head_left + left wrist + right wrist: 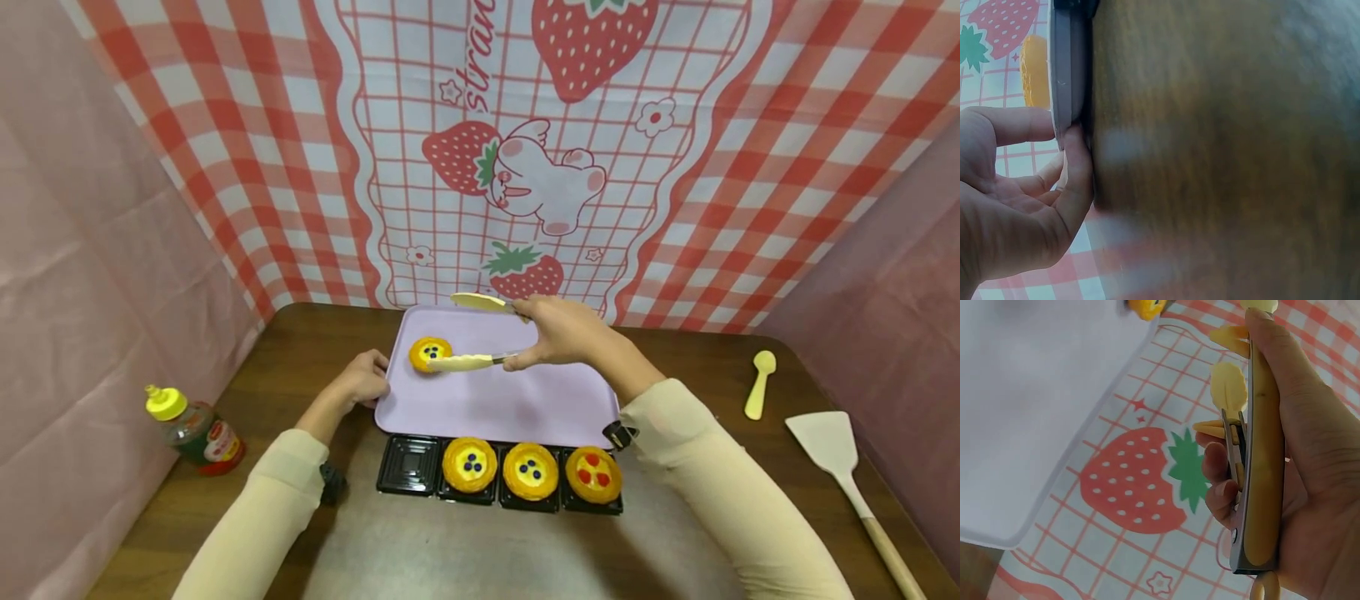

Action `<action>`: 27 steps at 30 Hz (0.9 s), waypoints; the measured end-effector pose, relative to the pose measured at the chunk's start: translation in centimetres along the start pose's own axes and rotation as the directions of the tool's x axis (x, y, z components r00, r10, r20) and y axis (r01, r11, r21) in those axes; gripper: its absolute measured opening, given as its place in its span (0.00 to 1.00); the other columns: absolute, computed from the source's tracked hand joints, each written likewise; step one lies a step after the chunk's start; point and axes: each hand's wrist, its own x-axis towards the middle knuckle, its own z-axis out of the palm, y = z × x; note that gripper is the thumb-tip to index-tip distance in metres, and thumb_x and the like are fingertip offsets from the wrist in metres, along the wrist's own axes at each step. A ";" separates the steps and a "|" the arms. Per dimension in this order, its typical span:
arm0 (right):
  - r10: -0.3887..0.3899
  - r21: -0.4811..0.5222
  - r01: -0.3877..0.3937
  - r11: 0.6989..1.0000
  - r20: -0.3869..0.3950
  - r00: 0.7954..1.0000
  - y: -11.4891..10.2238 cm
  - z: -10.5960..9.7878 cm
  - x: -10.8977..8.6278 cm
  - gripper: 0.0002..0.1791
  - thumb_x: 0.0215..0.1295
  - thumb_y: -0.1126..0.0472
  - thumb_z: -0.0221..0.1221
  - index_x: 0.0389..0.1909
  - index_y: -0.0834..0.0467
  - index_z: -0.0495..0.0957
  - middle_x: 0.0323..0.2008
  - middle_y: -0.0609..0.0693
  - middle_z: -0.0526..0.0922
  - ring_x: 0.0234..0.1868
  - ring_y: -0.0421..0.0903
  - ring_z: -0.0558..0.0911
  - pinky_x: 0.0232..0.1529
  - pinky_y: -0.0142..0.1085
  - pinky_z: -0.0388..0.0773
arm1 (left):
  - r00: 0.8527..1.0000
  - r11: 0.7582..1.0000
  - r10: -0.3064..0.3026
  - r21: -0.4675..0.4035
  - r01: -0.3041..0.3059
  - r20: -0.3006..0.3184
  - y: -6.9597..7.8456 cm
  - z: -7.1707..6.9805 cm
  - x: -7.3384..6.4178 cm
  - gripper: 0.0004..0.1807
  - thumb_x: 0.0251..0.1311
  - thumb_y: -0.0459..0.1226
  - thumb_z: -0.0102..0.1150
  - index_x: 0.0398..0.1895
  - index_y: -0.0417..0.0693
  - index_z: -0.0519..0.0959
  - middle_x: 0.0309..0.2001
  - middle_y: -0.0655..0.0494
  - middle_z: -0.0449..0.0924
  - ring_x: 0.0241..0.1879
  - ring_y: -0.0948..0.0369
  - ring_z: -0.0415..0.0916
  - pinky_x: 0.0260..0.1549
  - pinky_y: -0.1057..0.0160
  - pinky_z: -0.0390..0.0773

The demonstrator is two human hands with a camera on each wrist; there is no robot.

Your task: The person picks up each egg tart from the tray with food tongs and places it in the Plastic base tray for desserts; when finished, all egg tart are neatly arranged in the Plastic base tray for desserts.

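My left hand [362, 379] pinches the left rim of a lilac tray [495, 408], the thumb and a finger [1079, 169] on either side of its edge in the left wrist view. My right hand [566, 332] holds cream-tipped tongs [468, 362], their arms spread wide above the tray. One tong tip overlaps a blueberry-topped tart [422, 352] on the tray's left in the head view; whether they touch I cannot tell. In front of the tray, black plastic boxes stand in a row: a bare box [408, 464], two blueberry tarts [468, 465] and a red-topped tart [594, 475].
A syrup bottle [206, 437] with a yellow cap stands at the left. On the right lie a small yellow spoon [759, 385] and a white spatula [828, 446] with a wooden handle. A strawberry-print cloth [420, 208] hangs behind the wooden table [300, 358].
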 end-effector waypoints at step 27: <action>0.089 0.007 -0.091 0.996 0.122 0.989 -1.4 5.6 4.9 0.44 0.48 0.33 0.70 0.61 0.58 0.77 0.50 0.51 0.84 0.42 0.45 0.79 0.46 0.41 0.78 | 1.000 1.000 -0.006 -0.028 0.006 0.001 0.0 0.0 0.3 0.28 0.41 0.20 0.52 0.52 0.29 0.65 0.37 0.42 0.70 0.29 0.55 0.72 0.23 0.56 0.83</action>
